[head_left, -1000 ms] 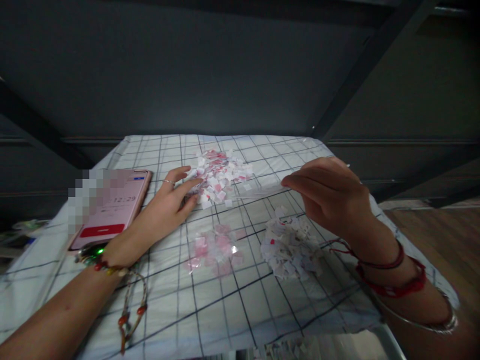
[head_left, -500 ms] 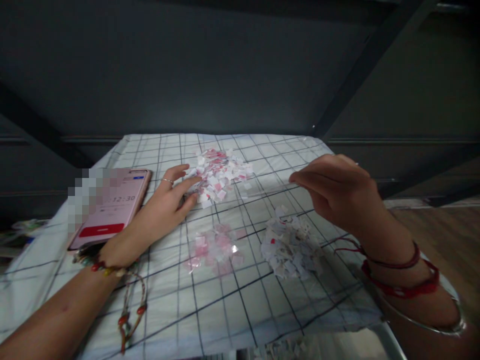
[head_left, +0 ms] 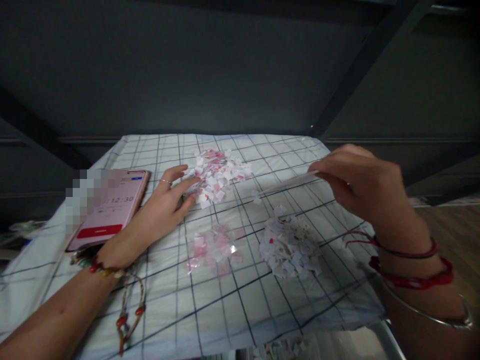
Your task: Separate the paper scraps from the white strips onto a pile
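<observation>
My left hand (head_left: 168,200) lies on the cloth with its fingers apart, fingertips at the left edge of a pile of small white and pink paper squares (head_left: 221,175). Above the right side of the cloth, my right hand (head_left: 363,180) is closed in a pinch on slim, pale tweezers (head_left: 288,184), blurred in the picture. Their tip points left, close to a single white paper piece (head_left: 256,197). Nearer to me are a small group of shiny pink clear-wrapped pieces (head_left: 217,247) and a heap of mostly white paper bits (head_left: 290,245).
A phone (head_left: 112,210) showing a timer lies left of my left wrist. White checked cloth (head_left: 157,310) covers the table. A dark panel (head_left: 210,70) stands behind it. Below the front edge, a container with paper bits (head_left: 285,350) shows partly.
My right hand has moved right and slightly up, with the tweezers now more visible. A small paper piece near their tip sits farther right. My left hand stays in place.
</observation>
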### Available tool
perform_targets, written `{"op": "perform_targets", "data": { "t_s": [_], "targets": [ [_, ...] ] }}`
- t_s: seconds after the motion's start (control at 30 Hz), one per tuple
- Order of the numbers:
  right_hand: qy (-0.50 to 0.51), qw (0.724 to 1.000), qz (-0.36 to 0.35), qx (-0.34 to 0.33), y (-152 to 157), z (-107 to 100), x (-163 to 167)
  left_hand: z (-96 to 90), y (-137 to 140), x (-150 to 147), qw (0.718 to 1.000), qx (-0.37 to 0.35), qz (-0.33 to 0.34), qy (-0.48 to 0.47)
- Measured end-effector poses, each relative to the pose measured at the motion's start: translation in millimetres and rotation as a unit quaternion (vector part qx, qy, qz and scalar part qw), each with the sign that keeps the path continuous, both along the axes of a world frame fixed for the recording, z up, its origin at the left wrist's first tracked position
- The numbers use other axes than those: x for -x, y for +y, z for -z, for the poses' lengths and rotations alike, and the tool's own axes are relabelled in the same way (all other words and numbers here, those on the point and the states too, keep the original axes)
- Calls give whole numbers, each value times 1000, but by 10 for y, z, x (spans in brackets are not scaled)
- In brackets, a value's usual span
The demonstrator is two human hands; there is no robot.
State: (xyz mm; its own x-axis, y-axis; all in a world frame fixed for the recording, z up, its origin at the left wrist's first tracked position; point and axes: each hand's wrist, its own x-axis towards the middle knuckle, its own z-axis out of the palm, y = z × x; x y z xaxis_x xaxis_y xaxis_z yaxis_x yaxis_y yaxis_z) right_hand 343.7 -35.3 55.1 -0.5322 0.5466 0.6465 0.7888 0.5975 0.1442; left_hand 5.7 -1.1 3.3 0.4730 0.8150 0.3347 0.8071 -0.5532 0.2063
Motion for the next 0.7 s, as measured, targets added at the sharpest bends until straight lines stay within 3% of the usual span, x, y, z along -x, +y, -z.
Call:
{"op": "perform_targets", "data": {
  "t_s": [0.13, 0.27, 0.47, 0.6, 0.7],
  "targets": [
    [2, 1000, 0, -21, 27, -11, -65, -2, 0, -2, 1000, 1, 0, 0],
    [1, 998, -51, 35, 52, -11, -122, 5, 4, 3, 1000, -9, -5, 1],
    [32, 998, -33, 48, 8, -33, -156, 15, 9, 8, 1000, -9, 1, 2],
    [36, 994, -67, 84, 2, -41, -146, 9, 5, 5, 1000, -14, -2, 8],
    [43, 997, -39, 53, 1, -41, -102, 9, -2, -3, 1000, -6, 2, 3]
  ]
}}
